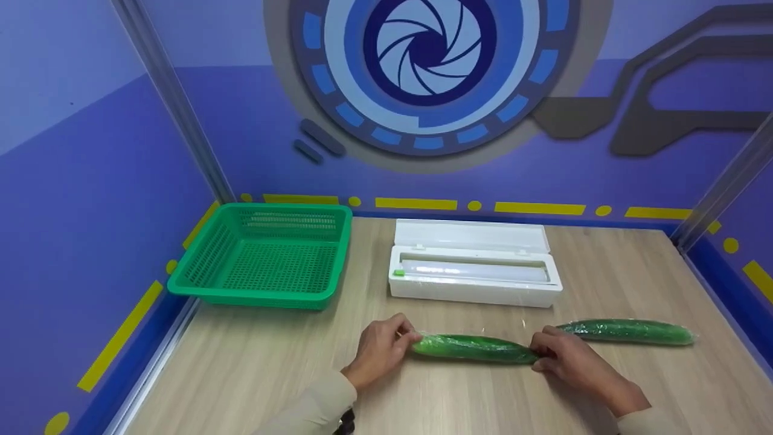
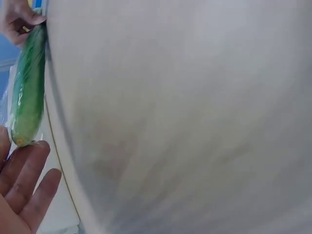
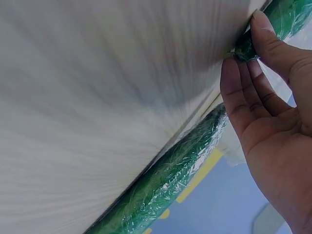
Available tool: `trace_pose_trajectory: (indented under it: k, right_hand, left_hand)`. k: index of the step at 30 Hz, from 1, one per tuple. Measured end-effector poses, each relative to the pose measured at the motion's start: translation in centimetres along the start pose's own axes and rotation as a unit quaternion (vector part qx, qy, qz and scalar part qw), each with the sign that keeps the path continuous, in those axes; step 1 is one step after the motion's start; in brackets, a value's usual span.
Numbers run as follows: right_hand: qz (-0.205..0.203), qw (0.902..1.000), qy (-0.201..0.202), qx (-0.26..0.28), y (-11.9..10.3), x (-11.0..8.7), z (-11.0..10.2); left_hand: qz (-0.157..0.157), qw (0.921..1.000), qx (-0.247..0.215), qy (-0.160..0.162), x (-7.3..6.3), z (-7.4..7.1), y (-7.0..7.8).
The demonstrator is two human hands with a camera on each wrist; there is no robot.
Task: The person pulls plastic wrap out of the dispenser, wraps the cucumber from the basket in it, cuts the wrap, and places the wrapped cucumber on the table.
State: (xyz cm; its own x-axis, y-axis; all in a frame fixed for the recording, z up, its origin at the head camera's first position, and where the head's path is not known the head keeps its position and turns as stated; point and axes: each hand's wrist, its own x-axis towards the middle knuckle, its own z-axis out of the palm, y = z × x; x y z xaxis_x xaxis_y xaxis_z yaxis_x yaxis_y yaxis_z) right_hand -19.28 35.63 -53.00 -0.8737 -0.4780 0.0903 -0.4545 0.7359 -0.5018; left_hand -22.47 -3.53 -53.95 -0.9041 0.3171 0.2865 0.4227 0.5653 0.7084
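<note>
A cucumber (image 1: 474,348) in clear cling film lies crosswise on the table between both hands. My left hand (image 1: 380,349) pinches the film-covered left end with thumb and fingers; in the left wrist view, film stretches over the fingertips (image 2: 41,146) below the cucumber's pale tip. At the darker right end, my right hand (image 1: 570,356) grips the tip between thumb and fingers, as the right wrist view also shows. A second wrapped cucumber (image 1: 634,331) rests behind the right hand, its left end partly hidden by that hand.
Behind the cucumbers stands a white cling film box (image 1: 474,293), lid (image 1: 471,235) raised, with a film roll (image 1: 477,270) inside and a green slider (image 1: 398,273) at its left. A green basket (image 1: 259,297) sits at the back left. Blue panels (image 1: 229,133) border the wooden table (image 1: 259,362).
</note>
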Motion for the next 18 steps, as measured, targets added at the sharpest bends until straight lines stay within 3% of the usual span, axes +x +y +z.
trace_pose_trajectory:
  k: [3, 5, 7, 11, 14, 18]
  right_hand:
    - [0.000, 1.0000, 0.000, -0.002, 0.0, 0.0, 0.0]
    - [-0.003, 1.0000, 0.003, -0.003, 0.0, 0.0, 0.0]
    - [-0.008, 0.9999, 0.009, -0.005, 0.0, -0.1, 0.1]
    - [-0.016, 0.9997, 0.018, -0.006, 0.2, -0.1, 0.2]
    - [-0.020, 0.9996, 0.021, -0.006, 0.3, -0.2, 0.3]
    - [-0.021, 0.9996, 0.021, -0.003, 0.3, -0.2, 0.3]
  left_hand:
    - [-0.048, 0.9984, -0.029, 0.003, 0.5, 0.0, 0.4]
    - [-0.094, 0.9926, -0.077, -0.002, 0.8, 0.1, 0.6]
    - [-0.145, 0.9787, -0.146, -0.007, 0.9, 0.3, 0.8]
    - [-0.222, 0.9369, -0.269, -0.021, 1.1, 0.3, 0.7]
    - [-0.225, 0.9265, -0.299, -0.040, 1.1, 0.1, 0.3]
    - [-0.196, 0.9315, -0.297, -0.077, 1.3, -0.3, -0.4]
